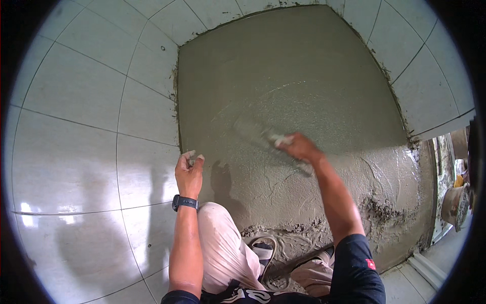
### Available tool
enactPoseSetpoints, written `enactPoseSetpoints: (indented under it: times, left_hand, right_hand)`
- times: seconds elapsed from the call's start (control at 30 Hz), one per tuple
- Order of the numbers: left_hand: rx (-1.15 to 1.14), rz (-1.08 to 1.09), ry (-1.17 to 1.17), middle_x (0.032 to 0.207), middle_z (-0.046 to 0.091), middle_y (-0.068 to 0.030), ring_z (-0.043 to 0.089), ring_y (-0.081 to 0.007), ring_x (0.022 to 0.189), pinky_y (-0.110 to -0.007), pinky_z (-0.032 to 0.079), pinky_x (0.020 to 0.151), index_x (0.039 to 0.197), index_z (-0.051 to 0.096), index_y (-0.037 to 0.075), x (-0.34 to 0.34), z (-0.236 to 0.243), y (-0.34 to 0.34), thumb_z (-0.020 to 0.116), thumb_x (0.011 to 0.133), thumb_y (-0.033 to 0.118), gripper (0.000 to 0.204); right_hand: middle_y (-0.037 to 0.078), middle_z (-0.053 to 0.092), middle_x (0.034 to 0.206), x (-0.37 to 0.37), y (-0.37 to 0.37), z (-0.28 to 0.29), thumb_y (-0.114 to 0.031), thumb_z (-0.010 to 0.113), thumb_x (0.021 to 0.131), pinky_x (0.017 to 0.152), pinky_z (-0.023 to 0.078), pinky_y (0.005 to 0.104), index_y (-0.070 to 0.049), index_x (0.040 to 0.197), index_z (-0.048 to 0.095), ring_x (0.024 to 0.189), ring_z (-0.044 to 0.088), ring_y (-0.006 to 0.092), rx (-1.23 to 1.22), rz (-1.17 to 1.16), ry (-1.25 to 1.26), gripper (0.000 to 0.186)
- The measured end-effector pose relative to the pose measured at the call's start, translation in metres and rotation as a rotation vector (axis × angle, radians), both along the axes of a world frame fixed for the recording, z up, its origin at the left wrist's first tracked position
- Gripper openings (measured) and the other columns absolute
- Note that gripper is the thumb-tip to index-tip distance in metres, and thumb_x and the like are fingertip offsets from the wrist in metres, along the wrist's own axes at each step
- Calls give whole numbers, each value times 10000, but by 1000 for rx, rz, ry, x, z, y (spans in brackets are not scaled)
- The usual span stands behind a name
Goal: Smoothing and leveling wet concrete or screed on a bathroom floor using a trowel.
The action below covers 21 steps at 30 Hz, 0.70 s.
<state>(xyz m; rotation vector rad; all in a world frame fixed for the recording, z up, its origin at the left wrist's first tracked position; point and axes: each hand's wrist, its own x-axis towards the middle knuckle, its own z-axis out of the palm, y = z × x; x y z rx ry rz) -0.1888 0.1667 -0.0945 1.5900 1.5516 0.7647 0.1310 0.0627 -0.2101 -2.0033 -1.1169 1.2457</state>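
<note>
My right hand [299, 148] is wrapped round the pale handle of a motion-blurred metal trowel [247, 129], which lies across the wet grey mortar [283, 55] covering the floor between tiled walls. The mortar is smooth toward the back and rougher, with ragged patches, nearer my feet. My left hand [189, 172], with mortar on its fingertips and a dark watch [184, 202] on the wrist, is held near the left edge of the mortar, fingers bent but apart, with nothing visible in them.
White tiled walls [71, 162] border the left, back and upper right. At the right are a doorway edge [434, 187], a dirty round container [453, 205] and pale strips [428, 268] by tiles. My sandalled foot [263, 253] and knees are at the bottom, on rough wet mortar.
</note>
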Motion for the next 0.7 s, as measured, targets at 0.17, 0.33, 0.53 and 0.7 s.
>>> enactPoseSetpoints:
  times: [0.17,0.33,0.53,0.7]
  left_hand:
    - [36,-81,60,748,560,18,499,-51,609,-201,394,515,1083,584,22,-7,-5,3,695,844,213,326]
    - [-1,-112,36,753,561,18,502,-48,619,-201,399,516,1077,590,24,-8,2,5,695,848,228,324]
    - [-66,-102,-14,826,567,-14,444,-63,659,-222,408,600,1097,589,-56,-12,7,1,710,832,201,388]
    - [-86,-103,-75,865,576,-20,446,-66,664,-218,410,607,1095,586,-48,-18,4,-5,710,835,202,382]
  right_hand:
    - [161,687,1077,-90,-20,-13,-571,582,859,908,491,434,-95,1175,660,1004,656,326,-60,406,-6,577]
    - [179,675,1095,-106,-54,-4,-568,589,854,911,498,435,-105,1215,637,1028,644,356,-16,470,-52,588]
    - [236,647,1105,-65,-99,5,-616,581,832,921,487,446,-181,1274,597,1082,619,336,-47,433,-79,620]
    - [220,672,1049,-21,-134,48,-661,576,814,877,518,431,-181,1286,596,989,665,307,-270,79,-275,673]
